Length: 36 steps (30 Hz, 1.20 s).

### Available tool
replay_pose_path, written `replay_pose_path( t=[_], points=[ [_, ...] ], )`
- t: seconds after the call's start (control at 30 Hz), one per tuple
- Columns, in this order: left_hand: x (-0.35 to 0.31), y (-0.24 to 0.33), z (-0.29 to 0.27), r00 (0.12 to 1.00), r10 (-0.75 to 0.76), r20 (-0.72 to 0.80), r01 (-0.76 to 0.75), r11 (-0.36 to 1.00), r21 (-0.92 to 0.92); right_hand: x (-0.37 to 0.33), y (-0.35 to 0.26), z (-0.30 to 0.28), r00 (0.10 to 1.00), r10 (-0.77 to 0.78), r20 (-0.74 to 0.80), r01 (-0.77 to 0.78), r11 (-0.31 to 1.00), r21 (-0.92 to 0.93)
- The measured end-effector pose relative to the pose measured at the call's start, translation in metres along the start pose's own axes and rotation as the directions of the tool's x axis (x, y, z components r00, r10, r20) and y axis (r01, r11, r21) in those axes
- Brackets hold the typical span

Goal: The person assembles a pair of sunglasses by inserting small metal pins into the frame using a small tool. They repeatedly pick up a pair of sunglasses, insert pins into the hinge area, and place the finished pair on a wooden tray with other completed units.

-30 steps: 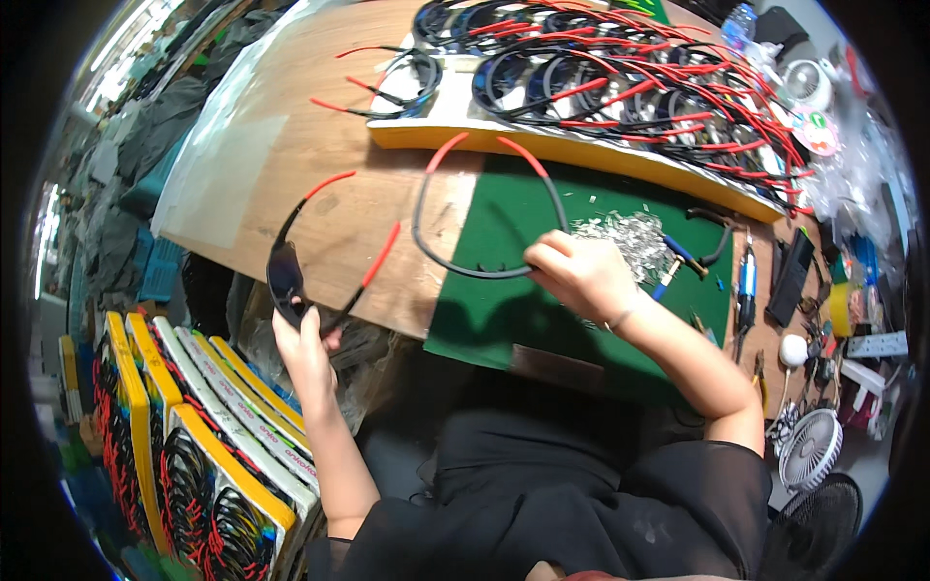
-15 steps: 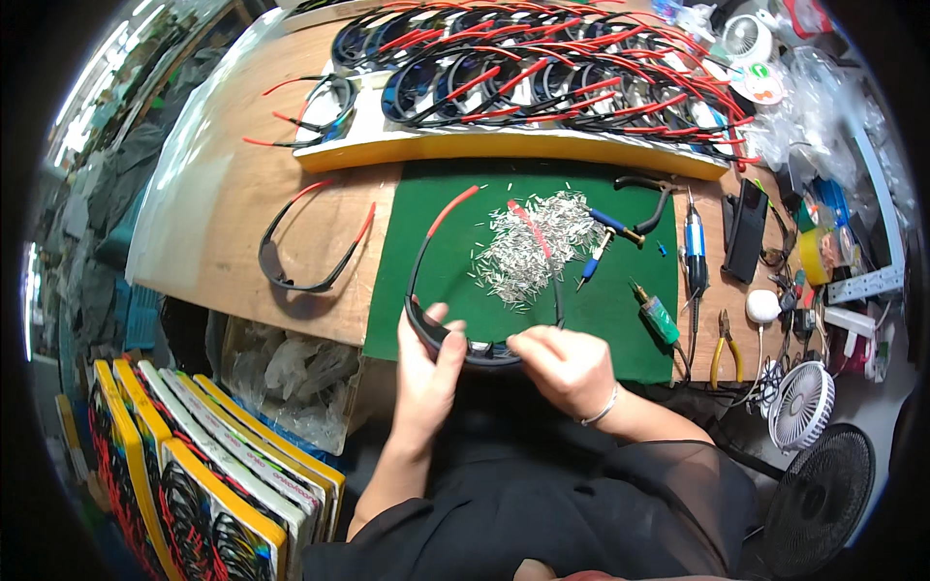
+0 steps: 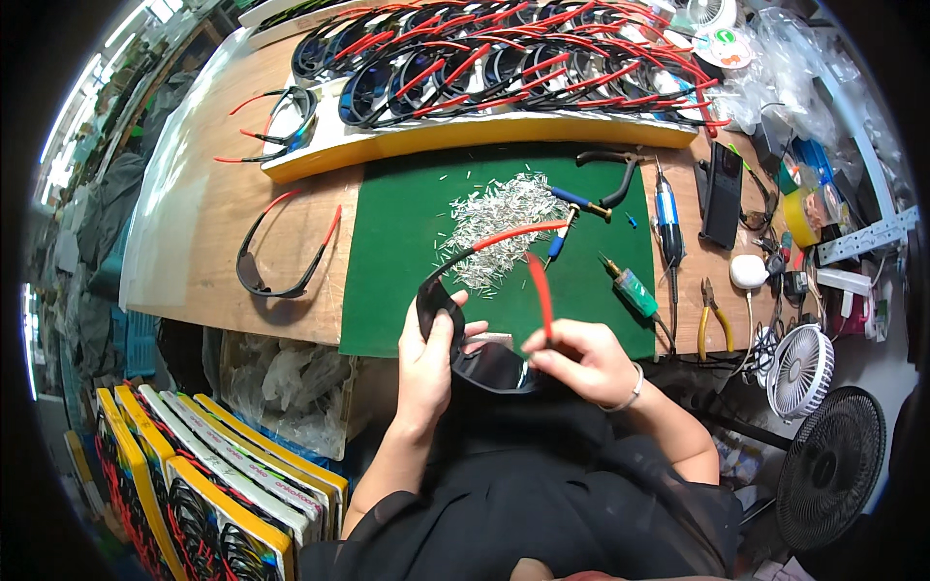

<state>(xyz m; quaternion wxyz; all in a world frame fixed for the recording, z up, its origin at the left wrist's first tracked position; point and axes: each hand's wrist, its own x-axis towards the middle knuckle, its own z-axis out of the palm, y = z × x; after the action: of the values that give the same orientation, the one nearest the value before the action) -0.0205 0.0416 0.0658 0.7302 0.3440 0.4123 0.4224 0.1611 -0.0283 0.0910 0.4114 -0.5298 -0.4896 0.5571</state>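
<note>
A pair of black wraparound sunglasses (image 3: 496,369) with red temple tips is held over the front edge of the green mat (image 3: 373,290). My left hand (image 3: 428,363) grips its left side, thumb against the frame by the hinge. At the right end my right hand (image 3: 581,360) closes its thumb and fingers around the base of the other temple. The dark lenses face up toward me, and both temples point away over the mat. Just beyond lies a pile of small silver pins (image 3: 489,218). Any small part between my right fingertips is hidden.
Another pair of sunglasses (image 3: 281,290) lies left on the wooden table. A yellow-edged foam tray (image 3: 484,141) full of sunglasses spans the back. To the right are blue-handled tools (image 3: 579,201), a green-handled tool (image 3: 632,290), a blue electric screwdriver (image 3: 668,218), yellow pliers (image 3: 714,324) and a white fan (image 3: 800,373).
The sunglasses have turned and tilted, so the lenses show and the left temple slants right across the pile. My right hand has moved to the right temple's base. The whole view has shifted slightly.
</note>
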Motion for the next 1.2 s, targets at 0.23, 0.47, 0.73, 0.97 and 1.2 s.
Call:
replay_pose_path(
  t=[0.23, 0.47, 0.73, 0.97, 1.2],
  points=[
    [-0.003, -0.007, -0.005, 0.936, -0.303, 0.179, 0.337, 0.917, -0.213, -0.007, -0.013, -0.027, 0.8, -0.416, 0.432, 0.53, 0.828, -0.184],
    [-0.018, -0.029, 0.016, 0.785, -0.512, 0.349, 0.583, 0.801, -0.137, 0.027, -0.001, -0.015, 0.786, -0.619, 0.005, 0.526, 0.664, -0.531],
    [-0.017, -0.026, 0.016, 0.712, -0.536, 0.453, 0.567, 0.82, 0.079, 0.026, -0.003, -0.023, 0.906, -0.384, -0.179, 0.317, 0.895, -0.314],
    [-0.011, -0.033, 0.011, 0.575, -0.606, 0.549, 0.725, 0.689, 0.0, 0.028, 0.005, -0.022, 0.987, -0.163, 0.013, 0.153, 0.893, -0.423],
    [-0.022, -0.047, -0.007, 0.517, -0.698, 0.496, 0.801, 0.598, 0.008, 0.037, 0.006, -0.038, 0.892, -0.452, -0.023, 0.297, 0.625, -0.722]
  ],
)
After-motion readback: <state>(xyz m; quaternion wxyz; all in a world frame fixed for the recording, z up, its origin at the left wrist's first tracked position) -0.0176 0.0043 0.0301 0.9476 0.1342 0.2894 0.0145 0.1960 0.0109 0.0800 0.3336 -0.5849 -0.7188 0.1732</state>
